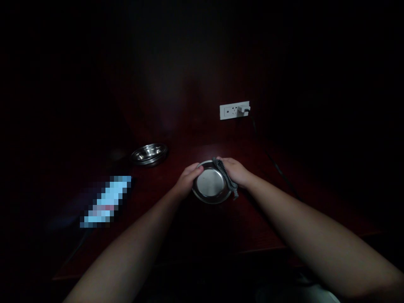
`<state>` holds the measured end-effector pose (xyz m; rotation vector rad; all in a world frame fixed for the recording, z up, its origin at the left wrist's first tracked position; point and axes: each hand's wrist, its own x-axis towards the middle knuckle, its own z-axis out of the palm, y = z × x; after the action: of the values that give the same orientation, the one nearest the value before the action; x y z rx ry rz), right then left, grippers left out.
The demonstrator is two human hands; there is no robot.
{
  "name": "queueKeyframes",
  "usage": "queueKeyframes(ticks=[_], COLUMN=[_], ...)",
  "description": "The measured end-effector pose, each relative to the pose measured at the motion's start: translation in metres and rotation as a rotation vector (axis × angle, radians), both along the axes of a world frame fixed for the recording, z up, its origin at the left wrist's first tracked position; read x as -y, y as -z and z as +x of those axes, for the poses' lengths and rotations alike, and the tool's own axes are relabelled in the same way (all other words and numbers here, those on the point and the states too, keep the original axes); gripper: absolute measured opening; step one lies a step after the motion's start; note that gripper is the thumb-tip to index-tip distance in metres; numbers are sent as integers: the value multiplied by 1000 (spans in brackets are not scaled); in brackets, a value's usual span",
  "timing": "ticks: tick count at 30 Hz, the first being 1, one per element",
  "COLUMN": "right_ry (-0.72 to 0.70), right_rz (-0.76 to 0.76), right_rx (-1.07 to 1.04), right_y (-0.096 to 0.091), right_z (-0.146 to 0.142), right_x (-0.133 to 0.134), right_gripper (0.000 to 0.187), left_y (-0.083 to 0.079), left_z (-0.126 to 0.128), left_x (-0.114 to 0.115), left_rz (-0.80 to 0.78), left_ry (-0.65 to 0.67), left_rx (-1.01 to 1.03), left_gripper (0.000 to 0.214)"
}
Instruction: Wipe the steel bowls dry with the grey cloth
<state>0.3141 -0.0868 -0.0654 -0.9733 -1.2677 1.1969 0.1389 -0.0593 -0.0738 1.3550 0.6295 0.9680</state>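
Dark wall (pixel 176 109): rises behind the table, its sides lost in shadow.
Reddish table (pixel 240 231): spreads below both hands, its front edge crossing under the forearms.
Lit panel (pixel 107 202): at the table's left side, blurred into pale blue blocks.
Left hand (pixel 189 179): closed on the held bowl's left side, thumb over the upper-left rim.
Right hand (pixel 235 170): at the opposite side, pressing the cloth to the rim; its fingertips are hidden, so I cannot tell exactly how they curl.
Held bowl (pixel 211 183): between the two hands, above the near part of the table, round with no long axis; its shiny floor faces the camera, seemingly the inside, and shows bare metal.
Bowl stack (pixel 149 153): well left of the hands and farther back, nearer the left one; nested steel bowls, the top one's bright interior visible.
Socket plate (pixel 234 110): on the wall, right of centre.
Grey cloth (pixel 225 176): folded, its length slanting down rightward along the held bowl's right rim, touching the right fingers.
Plug (pixel 243 109): seated in the plate's right end.
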Motion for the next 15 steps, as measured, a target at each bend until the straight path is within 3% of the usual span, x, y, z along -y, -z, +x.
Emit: queueKeyframes(ticks=[5, 10, 15], right_ry=[245, 555, 557], right_rz=[53, 82, 88], right_rx=[-197, -364, -351], right_y=[-2, -3, 1], right_z=[-3, 4, 5], right_x=[-3, -10, -14], right_gripper=[41, 35, 37], left_y=[1, 1, 3], left_z=[5, 3, 4], left_x=[-3, -3, 2], left_rz=[-67, -113, -106], left_ry=[-104, -5, 56], left_rx=[220, 166, 51], left_gripper=[33, 36, 39])
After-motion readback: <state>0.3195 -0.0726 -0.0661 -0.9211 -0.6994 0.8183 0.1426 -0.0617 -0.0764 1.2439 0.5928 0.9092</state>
